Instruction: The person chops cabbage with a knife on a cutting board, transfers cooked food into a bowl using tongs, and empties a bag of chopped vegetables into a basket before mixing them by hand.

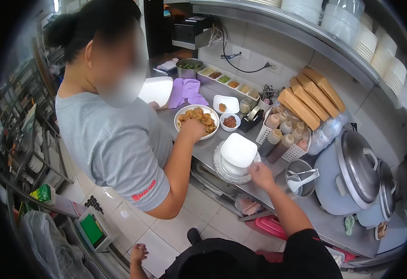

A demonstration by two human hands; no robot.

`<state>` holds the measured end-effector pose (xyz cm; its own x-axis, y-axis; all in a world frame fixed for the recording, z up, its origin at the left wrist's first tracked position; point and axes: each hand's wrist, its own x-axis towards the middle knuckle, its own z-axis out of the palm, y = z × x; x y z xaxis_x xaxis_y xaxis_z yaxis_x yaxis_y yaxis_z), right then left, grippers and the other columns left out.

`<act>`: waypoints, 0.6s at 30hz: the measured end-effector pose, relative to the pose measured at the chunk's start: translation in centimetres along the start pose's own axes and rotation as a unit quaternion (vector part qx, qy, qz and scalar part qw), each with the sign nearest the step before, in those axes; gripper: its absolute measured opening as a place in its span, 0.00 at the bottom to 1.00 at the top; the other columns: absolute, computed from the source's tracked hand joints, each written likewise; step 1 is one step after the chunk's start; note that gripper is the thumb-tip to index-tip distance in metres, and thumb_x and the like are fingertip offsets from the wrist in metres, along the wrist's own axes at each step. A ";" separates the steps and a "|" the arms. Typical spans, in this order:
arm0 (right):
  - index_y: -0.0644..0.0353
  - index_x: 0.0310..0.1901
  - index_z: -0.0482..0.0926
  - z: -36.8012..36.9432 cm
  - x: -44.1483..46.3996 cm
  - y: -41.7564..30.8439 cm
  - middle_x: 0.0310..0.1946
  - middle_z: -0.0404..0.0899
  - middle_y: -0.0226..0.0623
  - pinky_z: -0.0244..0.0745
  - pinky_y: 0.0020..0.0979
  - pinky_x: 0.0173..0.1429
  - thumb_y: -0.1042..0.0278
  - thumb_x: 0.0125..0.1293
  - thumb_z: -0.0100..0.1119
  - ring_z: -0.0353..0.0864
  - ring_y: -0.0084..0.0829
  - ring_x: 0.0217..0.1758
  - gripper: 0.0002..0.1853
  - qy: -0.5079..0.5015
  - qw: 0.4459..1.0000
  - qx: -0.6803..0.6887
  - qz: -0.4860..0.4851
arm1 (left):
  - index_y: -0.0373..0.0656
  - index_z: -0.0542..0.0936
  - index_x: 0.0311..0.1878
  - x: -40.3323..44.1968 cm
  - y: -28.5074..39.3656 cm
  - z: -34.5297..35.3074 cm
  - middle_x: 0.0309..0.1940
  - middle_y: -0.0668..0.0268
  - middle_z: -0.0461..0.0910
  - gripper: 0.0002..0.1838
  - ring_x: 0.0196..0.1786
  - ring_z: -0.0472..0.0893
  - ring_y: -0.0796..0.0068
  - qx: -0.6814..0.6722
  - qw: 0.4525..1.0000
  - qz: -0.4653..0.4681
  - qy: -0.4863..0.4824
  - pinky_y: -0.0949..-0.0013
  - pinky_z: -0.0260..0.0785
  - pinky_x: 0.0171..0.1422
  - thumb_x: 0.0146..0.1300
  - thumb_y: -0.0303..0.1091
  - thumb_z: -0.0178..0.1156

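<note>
My right hand (pixel 261 176) is closed at the edge of the counter, right beside a stack of white dishes; whether its fingers hold anything is too small to tell. A white square bowl (pixel 238 150) tops the stack, above a clear ridged plate (pixel 218 162). My left hand (pixel 138 252) hangs low over the floor with its fingers curled and nothing visible in them. A co-worker in a grey shirt (pixel 115 135) has one hand in a round white bowl of browned food (pixel 197 120). Near that bowl are a small bowl of reddish food (pixel 230 122) and a square dish (pixel 225 104).
Sauce bottles in a white basket (pixel 294 152), a metal pot with ladles (pixel 301 178) and a large lidded cooker (pixel 347 172) line the counter's right side. A shelf (pixel 287 23) overhangs it. Purple cloth (pixel 187 91) and a topping tray (pixel 229 84) lie farther back.
</note>
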<state>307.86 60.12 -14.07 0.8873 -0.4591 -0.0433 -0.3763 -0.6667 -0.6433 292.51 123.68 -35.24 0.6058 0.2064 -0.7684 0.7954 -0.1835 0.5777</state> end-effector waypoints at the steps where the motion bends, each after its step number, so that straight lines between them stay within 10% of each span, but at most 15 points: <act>1: 0.65 0.50 0.78 0.1 -1.9 0.2 0.36 0.84 0.47 0.79 0.42 0.49 0.58 0.60 0.70 0.85 0.46 0.43 0.23 -0.013 0.999 -0.018 -0.039 | 0.42 0.75 0.52 0.2 1.8 0.0 0.40 0.56 0.81 0.14 0.38 0.85 0.56 0.011 1.000 0.005 0.019 0.49 0.79 0.42 0.71 0.40 0.56; 18: 0.58 0.50 0.78 2.9 -7.4 7.6 0.43 0.76 0.41 0.70 0.44 0.53 0.62 0.58 0.70 0.78 0.45 0.49 0.20 0.006 0.962 0.006 -0.272 | 0.42 0.75 0.56 -11.4 -3.3 8.6 0.42 0.57 0.83 0.17 0.40 0.86 0.58 0.234 0.962 -0.118 -0.073 0.50 0.80 0.41 0.72 0.42 0.57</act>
<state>299.25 60.14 -20.82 0.9490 -0.0507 0.3112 0.1461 -0.8039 -0.5765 282.81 113.71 -30.76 0.3726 0.1640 -0.9134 0.7927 -0.5680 0.2214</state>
